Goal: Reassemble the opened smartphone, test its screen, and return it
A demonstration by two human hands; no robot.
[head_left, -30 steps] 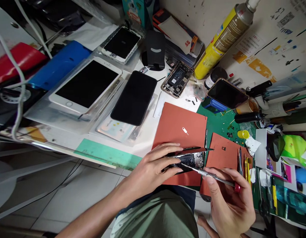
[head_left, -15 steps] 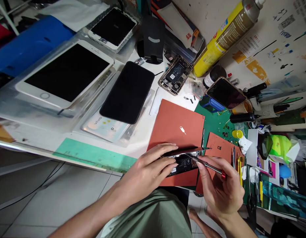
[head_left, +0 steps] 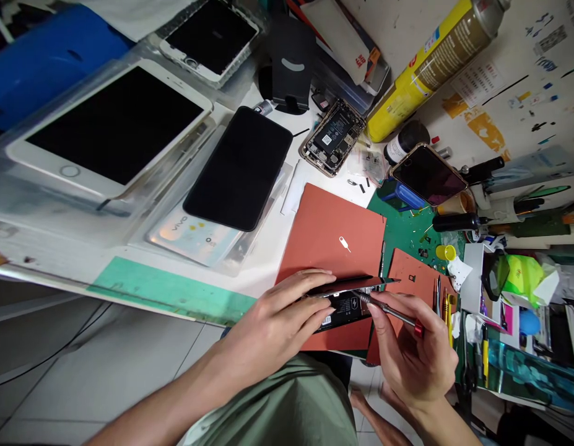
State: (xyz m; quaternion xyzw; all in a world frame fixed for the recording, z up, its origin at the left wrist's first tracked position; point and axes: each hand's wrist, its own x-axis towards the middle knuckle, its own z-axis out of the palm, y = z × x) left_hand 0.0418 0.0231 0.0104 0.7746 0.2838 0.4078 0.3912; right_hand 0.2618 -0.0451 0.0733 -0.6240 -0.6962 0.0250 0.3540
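An opened phone (head_left: 345, 310) lies near the front edge of a reddish-brown mat (head_left: 333, 229), its battery showing. Its screen panel (head_left: 347, 285) is tilted up along the far side. My left hand (head_left: 282, 313) grips the left end of the phone and panel, with fingers on both. Between the thumb and fingers of my right hand (head_left: 414, 347) is a thin screwdriver (head_left: 393, 311) with a red end. Its tip reaches into the gap between panel and phone body; the exact contact point is hidden. A SIM pin (head_left: 345, 244) rests on the mat.
A black phone (head_left: 240, 170) and a white tablet (head_left: 114, 127) lie left. Behind are another opened phone (head_left: 333, 137), a yellow spray can (head_left: 417, 74) and a propped phone (head_left: 428, 174). Pens and tools (head_left: 448, 310) lie right, beside a second reddish mat (head_left: 412, 272).
The view has shifted slightly. Both hands keep nearly the same place and grip, and the screen panel and screwdriver show hardly any movement.
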